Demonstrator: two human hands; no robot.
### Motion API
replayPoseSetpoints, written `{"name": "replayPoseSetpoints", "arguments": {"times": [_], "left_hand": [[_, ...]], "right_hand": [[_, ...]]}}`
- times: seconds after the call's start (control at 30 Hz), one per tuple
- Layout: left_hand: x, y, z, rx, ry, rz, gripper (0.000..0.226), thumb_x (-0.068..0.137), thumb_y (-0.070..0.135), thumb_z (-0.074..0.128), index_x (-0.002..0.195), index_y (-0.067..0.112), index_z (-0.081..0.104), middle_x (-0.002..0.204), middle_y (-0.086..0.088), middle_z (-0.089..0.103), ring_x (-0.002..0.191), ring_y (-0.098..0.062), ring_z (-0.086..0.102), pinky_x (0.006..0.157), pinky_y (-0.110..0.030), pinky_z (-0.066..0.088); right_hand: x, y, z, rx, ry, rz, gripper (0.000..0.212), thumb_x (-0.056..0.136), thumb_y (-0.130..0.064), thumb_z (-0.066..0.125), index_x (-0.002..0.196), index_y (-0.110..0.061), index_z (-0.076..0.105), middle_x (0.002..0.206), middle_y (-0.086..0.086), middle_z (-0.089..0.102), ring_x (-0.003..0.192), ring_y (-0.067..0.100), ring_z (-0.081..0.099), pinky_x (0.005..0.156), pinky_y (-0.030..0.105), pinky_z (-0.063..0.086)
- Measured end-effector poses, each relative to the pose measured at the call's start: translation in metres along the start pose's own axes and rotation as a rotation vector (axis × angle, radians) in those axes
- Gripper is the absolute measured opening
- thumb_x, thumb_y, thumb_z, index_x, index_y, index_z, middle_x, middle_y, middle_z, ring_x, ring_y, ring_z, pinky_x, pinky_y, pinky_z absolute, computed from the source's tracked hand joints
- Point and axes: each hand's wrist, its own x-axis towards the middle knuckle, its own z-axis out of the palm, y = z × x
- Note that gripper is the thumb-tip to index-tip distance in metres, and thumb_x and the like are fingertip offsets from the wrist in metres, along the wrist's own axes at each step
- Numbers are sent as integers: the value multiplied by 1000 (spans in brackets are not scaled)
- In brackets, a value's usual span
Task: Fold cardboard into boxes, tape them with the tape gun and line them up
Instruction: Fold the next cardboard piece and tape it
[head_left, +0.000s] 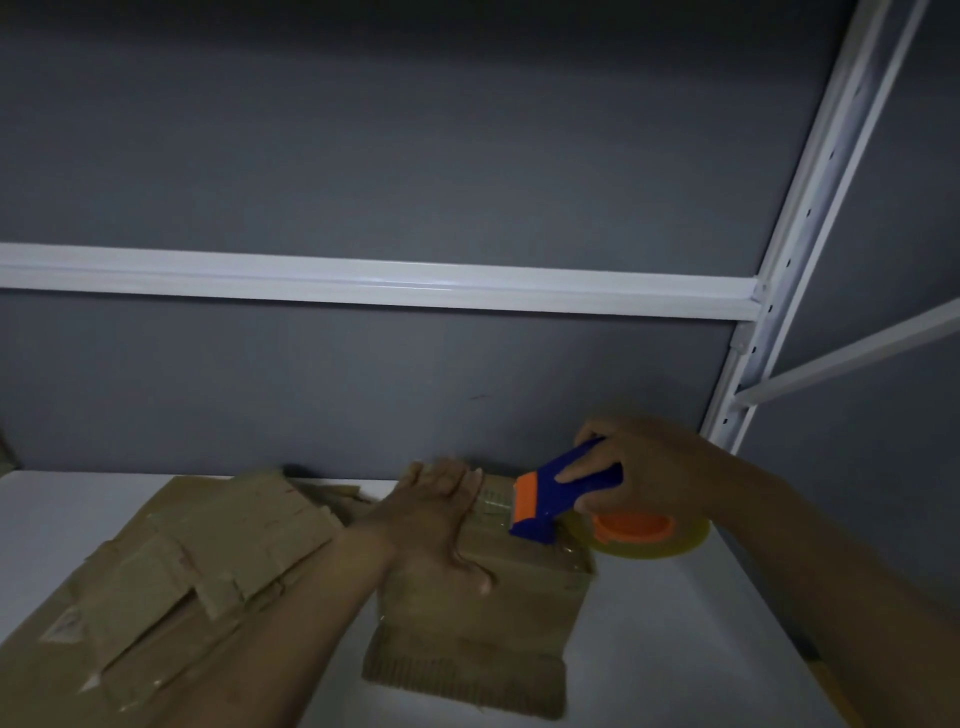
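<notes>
A small brown cardboard box (483, 629) stands on the white shelf (675, 639) in the middle of the view. My left hand (441, 519) lies flat on its top with straight fingers, pressing the flaps down. My right hand (639, 473) grips the blue handle of the tape gun (561, 499), whose orange-edged head touches the box top at the right. The roll of clear tape (649, 535) on its orange hub hangs just past the box's right edge. A shiny strip of tape shows on the top between my hands.
A pile of flattened, torn cardboard (182, 577) lies on the shelf to the left of the box. A grey back wall (363, 405) rises close behind. A white crossbar (363, 280) and a white upright post (779, 291) frame the shelf at the right.
</notes>
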Motion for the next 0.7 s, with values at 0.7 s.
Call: {"name": "replayPoseSetpoints", "arguments": {"times": [0.7], "left_hand": [[-8,28,17,27,110,39,134,50,93,17,149,11,-20,144,3,-34,139,-12,-29,112,-25,-17]], "right_hand": [[1,-7,11,47,39,34,36,82,-47,68,116,-37,67,111,-9,51,90,3,46,76,19,37]]}}
